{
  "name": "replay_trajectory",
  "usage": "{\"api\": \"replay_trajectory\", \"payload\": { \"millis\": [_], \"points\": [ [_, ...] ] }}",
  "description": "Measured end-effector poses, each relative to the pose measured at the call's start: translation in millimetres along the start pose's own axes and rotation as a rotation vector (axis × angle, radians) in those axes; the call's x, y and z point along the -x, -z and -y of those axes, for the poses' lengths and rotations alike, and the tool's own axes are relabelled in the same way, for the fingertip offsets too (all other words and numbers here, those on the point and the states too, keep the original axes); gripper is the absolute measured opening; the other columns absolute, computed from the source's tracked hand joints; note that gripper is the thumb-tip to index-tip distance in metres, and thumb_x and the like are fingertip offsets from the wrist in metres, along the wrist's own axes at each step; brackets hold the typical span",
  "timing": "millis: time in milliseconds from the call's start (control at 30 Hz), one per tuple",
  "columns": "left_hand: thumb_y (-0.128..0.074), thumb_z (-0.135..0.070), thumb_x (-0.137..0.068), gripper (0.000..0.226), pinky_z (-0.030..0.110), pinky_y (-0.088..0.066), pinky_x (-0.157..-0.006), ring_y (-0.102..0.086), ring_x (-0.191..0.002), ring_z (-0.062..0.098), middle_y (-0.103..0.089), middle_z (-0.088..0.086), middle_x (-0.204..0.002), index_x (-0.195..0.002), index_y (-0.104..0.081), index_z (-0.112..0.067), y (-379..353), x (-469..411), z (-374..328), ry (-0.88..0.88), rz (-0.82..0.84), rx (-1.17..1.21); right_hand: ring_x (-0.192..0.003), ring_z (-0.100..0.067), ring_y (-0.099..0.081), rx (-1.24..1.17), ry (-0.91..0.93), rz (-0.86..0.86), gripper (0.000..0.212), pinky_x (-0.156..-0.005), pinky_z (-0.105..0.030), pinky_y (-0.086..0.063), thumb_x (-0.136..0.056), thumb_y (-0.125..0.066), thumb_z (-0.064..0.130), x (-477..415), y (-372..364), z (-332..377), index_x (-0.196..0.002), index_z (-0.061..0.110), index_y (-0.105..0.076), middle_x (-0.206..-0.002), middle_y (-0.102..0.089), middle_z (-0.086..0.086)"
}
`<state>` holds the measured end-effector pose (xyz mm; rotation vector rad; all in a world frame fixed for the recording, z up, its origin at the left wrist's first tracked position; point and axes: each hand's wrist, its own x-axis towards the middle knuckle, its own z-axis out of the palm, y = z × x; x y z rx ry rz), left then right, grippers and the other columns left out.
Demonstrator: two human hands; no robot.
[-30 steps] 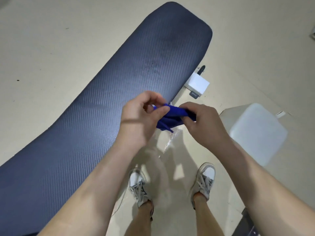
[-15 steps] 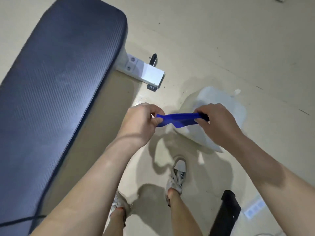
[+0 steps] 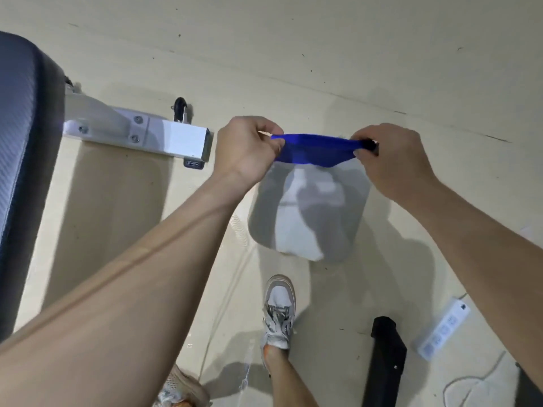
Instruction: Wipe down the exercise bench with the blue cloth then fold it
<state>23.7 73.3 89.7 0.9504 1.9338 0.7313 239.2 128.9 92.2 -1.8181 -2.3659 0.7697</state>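
Blue cloth (image 3: 316, 149) stretched taut between left hand (image 3: 248, 151) and right hand (image 3: 395, 158); each end pinched by closed fingertips; bench (image 3: 20, 148) far left.

The blue cloth (image 3: 316, 149) looks like soft, matt fabric, smooth and without visible weave. At far left the exercise bench pad (image 3: 20, 148) is dark vinyl-like upholstery with a fine ribbed texture and a faint sheen. Its base foot (image 3: 164, 136) is white-painted metal, smooth and slightly glossy, with bolt heads. The floor (image 3: 293, 54) is pale, matt and scuffed. The stool seat (image 3: 308, 218) appears smooth white plastic. The near sneaker (image 3: 279, 312) shows mesh fabric and laces.
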Motion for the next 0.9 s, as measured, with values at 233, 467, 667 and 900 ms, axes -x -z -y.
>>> {"api": "replay_trajectory", "payload": {
  "millis": [233,467,667,900],
  "points": [
    [-0.062,-0.014,-0.082,0.021,0.015,-0.049,-0.080,-0.066,-0.085,0.007,-0.072,-0.006,-0.087,-0.096,-0.073,-0.025,-39.3,-4.1,44.7,0.060,0.019,-0.038,-0.092,-0.034,-0.061,-0.043,-0.066,0.005,0.027,-0.084,-0.037,-0.047,-0.088,-0.053,0.001,25.1,-60.9,-30.7,-0.108,0.008,-0.070,-0.102,-0.066,-0.015],
    [-0.060,-0.014,-0.086,0.017,0.020,-0.048,-0.081,-0.065,-0.090,0.016,-0.072,-0.004,-0.097,-0.092,-0.075,-0.022,-58.1,31.9,117.0,0.309,0.107,-0.152,-0.085,-0.033,-0.054,-0.095,-0.114,0.276,0.018,-0.074,-0.035,-0.043,-0.084,-0.048,-0.004,79.3,-127.0,-33.5,-0.086,0.001,-0.065,-0.089,-0.063,-0.013],
    [-0.051,-0.013,-0.087,0.027,0.032,-0.051,-0.086,-0.062,-0.098,0.030,-0.067,0.007,-0.110,-0.103,-0.072,-0.017,-55.0,37.7,117.8,0.329,0.185,-0.277,-0.070,-0.031,-0.045,-0.020,-0.177,0.471,0.007,-0.060,-0.035,-0.036,-0.083,-0.044,0.005,84.1,-129.1,-23.9,-0.077,0.004,-0.048,-0.065,-0.047,-0.004],
    [-0.049,-0.012,-0.087,0.024,0.028,-0.051,-0.075,-0.061,-0.080,0.021,-0.069,-0.001,-0.097,-0.090,-0.070,-0.025,-24.6,50.6,100.9,0.332,0.002,-0.031,-0.113,-0.031,-0.055,0.004,-0.235,0.503,0.042,-0.094,-0.035,-0.044,-0.092,-0.046,0.016,79.1,-114.1,-15.7,-0.133,0.009,-0.053,-0.120,-0.065,-0.011]
  ]
}}
